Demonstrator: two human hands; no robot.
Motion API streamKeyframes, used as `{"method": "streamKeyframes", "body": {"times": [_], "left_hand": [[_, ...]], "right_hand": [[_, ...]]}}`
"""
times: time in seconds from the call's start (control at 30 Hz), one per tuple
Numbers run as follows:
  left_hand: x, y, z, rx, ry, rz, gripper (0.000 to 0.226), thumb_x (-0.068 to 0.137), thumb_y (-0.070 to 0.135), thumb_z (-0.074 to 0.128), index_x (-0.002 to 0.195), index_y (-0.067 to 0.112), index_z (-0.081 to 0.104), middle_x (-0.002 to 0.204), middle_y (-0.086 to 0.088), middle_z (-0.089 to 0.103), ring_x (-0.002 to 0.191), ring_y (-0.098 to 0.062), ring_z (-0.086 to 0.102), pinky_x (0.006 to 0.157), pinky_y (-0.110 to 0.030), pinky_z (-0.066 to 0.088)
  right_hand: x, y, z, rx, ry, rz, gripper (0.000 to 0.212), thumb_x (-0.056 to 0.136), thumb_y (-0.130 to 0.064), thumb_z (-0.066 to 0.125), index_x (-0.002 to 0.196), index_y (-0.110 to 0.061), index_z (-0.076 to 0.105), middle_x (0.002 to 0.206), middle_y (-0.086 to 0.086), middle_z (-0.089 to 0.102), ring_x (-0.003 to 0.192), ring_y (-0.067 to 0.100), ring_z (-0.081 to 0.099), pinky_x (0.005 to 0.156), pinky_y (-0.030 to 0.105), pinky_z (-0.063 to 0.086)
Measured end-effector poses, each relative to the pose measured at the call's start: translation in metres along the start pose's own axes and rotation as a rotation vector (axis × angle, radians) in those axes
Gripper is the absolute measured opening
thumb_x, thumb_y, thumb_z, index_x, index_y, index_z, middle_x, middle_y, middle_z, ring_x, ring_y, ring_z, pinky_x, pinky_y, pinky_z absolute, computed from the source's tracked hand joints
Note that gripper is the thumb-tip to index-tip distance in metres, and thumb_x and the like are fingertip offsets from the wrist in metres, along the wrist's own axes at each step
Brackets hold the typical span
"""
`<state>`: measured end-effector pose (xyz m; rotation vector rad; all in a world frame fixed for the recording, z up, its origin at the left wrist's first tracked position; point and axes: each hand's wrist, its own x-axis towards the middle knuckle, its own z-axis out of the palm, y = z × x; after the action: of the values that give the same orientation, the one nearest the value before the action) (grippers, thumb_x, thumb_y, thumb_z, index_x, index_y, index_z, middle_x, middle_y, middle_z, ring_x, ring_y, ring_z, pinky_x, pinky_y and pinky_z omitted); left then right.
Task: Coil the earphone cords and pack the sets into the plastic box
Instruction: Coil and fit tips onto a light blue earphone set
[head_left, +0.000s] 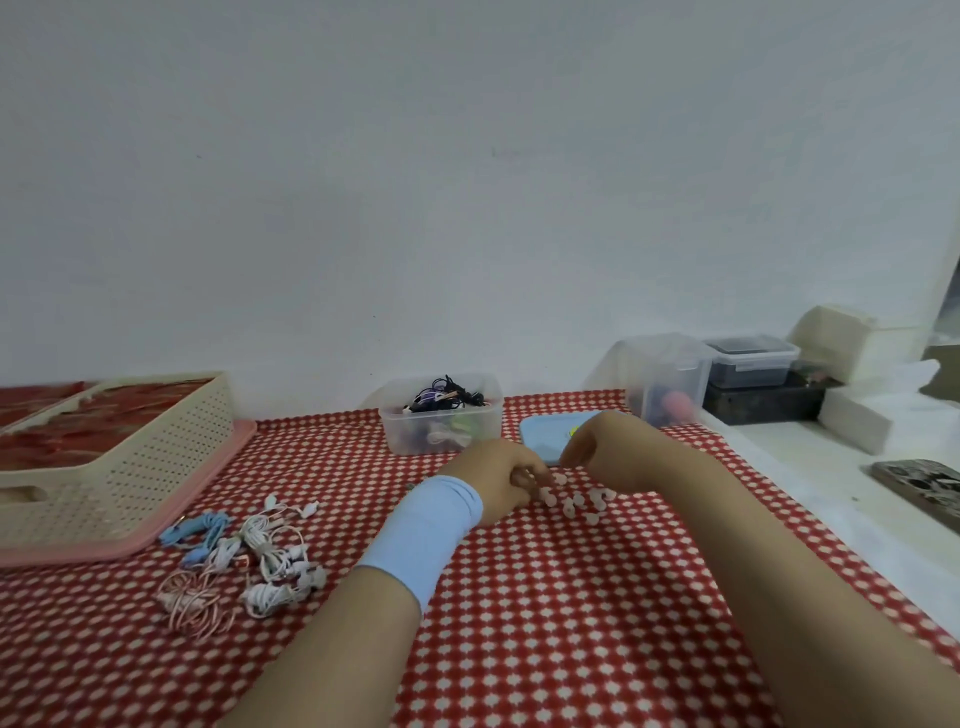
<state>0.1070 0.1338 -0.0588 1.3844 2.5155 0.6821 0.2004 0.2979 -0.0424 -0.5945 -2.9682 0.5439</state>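
Coiling is in hand: the left hand (501, 480) and right hand (597, 452) both curl their fingers round a white earphone set (571, 503), low over the checked cloth (571, 623). The next move, I judge, is winding the cord snug, then a short reach forward to the open plastic box (441, 431), which already holds sets. No writing or brand is legible.

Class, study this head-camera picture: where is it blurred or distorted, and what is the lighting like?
Head view: light soft and even, shadows faint, no strong glare; left hand, right hand and the earphones between them blurred; the wide lens stretches the forearms at the bottom edge; the box at the back looks soft.
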Motion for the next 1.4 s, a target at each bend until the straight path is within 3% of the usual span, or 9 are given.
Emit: {"method": "streamKeyframes", "body": {"times": [0.17,0.4,0.63,0.77,0.87,1.0,1.07,1.27,1.4], "left_hand": [[-0.018,-0.022,-0.017,-0.050,0.209,-0.047,0.031,0.095,0.004,0.055,0.099,0.029,0.073,0.109,0.012,0.069,0.101,-0.006,0.064,0.097,-0.023,0.049],[-0.036,-0.053,-0.013,0.041,0.140,-0.119,0.029,0.094,0.017,0.062,0.114,0.036,0.071,0.125,0.012,0.065,0.113,-0.007,0.056,0.098,-0.020,0.038],[-0.029,-0.049,-0.004,0.298,0.252,-0.045,0.018,0.084,0.049,0.068,0.100,0.043,0.074,0.116,0.012,0.062,0.114,-0.016,0.047,0.105,-0.038,0.036],[-0.033,-0.043,-0.003,0.067,0.355,-0.027,0.015,0.091,0.043,0.063,0.101,0.037,0.072,0.111,0.008,0.064,0.100,-0.011,0.058,0.096,-0.034,0.049],[-0.043,-0.036,-0.002,-0.291,0.345,-0.021,0.017,0.097,0.026,0.058,0.111,0.030,0.066,0.093,0.013,0.073,0.081,0.000,0.064,0.085,-0.026,0.053],[-0.050,-0.029,0.002,-0.568,0.376,-0.010,0.024,0.100,0.012,0.051,0.111,0.027,0.066,0.085,0.010,0.074,0.075,-0.005,0.065,0.075,-0.018,0.054],[-0.050,-0.030,0.003,-0.684,0.378,-0.030,0.021,0.101,0.014,0.051,0.109,0.020,0.069,0.087,0.007,0.074,0.076,-0.008,0.065,0.076,-0.020,0.055],[-0.047,-0.032,0.009,-0.909,0.322,-0.071,0.016,0.100,0.019,0.054,0.104,0.016,0.070,0.086,0.002,0.074,0.073,-0.016,0.063,0.075,-0.031,0.054],[-0.043,-0.031,0.011,-0.961,0.269,-0.100,0.020,0.102,0.021,0.049,0.106,0.018,0.068,0.094,-0.001,0.076,0.079,-0.017,0.068,0.079,-0.035,0.055]], "right_hand": [[-0.001,-0.015,0.006,0.077,0.044,-0.064,0.027,0.096,-0.013,0.062,0.107,-0.030,0.079,0.109,-0.010,0.075,0.089,0.006,0.064,0.080,0.019,0.046],[-0.004,-0.015,0.021,0.095,0.003,-0.035,0.015,0.089,-0.019,0.073,0.096,-0.030,0.081,0.096,-0.014,0.075,0.087,0.005,0.066,0.082,0.020,0.052],[-0.005,-0.022,0.022,0.048,-0.010,-0.029,0.004,0.086,-0.028,0.077,0.088,-0.029,0.081,0.086,-0.012,0.076,0.080,0.005,0.067,0.073,0.021,0.053],[-0.009,-0.024,0.023,0.234,0.078,-0.059,0.009,0.089,-0.025,0.075,0.095,-0.029,0.079,0.094,-0.016,0.074,0.086,0.003,0.066,0.077,0.019,0.053],[-0.015,-0.025,0.023,0.445,0.111,-0.102,0.013,0.088,-0.017,0.076,0.088,-0.030,0.079,0.087,-0.015,0.076,0.078,0.001,0.068,0.067,0.014,0.051],[-0.026,-0.027,0.025,0.720,0.077,-0.153,0.013,0.089,-0.016,0.076,0.094,-0.027,0.079,0.080,0.001,0.076,0.062,0.011,0.060,0.055,0.018,0.047],[-0.030,-0.029,0.024,0.782,0.052,-0.161,0.011,0.091,-0.020,0.073,0.099,-0.026,0.079,0.087,0.013,0.075,0.063,0.020,0.056,0.049,0.020,0.044],[-0.032,-0.033,0.023,0.889,0.010,-0.144,0.016,0.097,-0.017,0.064,0.095,-0.016,0.080,0.098,0.006,0.077,0.062,0.018,0.053,0.047,0.022,0.039],[-0.031,-0.034,0.025,0.960,0.030,-0.126,0.015,0.096,-0.015,0.066,0.103,-0.010,0.078,0.088,0.002,0.078,0.058,0.014,0.053,0.045,0.020,0.039]]}}
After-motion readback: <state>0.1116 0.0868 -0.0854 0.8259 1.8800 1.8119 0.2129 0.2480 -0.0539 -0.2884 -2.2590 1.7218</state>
